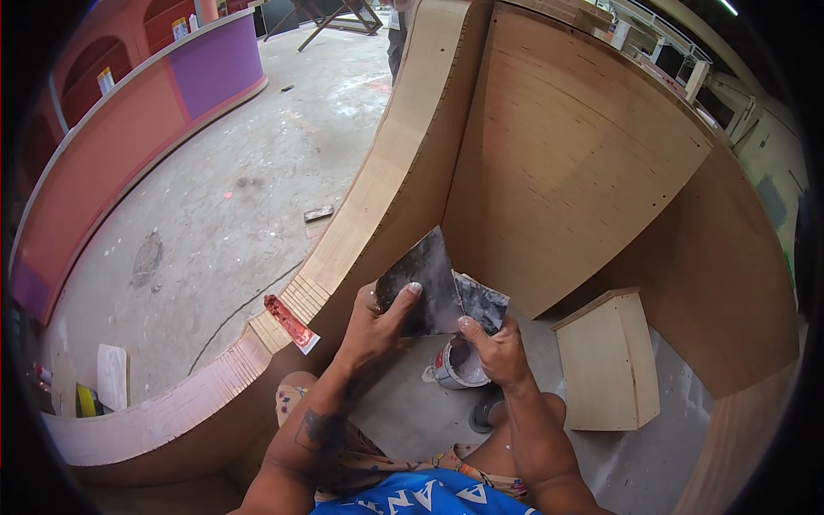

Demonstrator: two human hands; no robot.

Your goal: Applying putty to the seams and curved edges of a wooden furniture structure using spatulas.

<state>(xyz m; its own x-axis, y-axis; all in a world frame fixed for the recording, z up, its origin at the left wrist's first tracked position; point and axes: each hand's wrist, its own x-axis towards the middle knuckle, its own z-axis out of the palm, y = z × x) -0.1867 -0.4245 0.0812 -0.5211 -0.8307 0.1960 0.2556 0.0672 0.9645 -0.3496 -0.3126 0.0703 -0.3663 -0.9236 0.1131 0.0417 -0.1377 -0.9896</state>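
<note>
Blue shirt (421, 498) — bucket (444, 367) below dark sheets (433, 279)

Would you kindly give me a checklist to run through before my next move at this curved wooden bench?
1. Left hand secure on the larger dark sheet: ok, thumb on its face.
2. Right hand secure on the smaller dark piece: ok, thumb at its lower edge.
3. Sheet and piece apart: cannot tell, their edges meet or overlap in this view.
4. Bucket open: ok, pale material shows inside.
5. Red tube fully on the wooden rim: not ok, its white end seems to jut past the inner edge.
</note>
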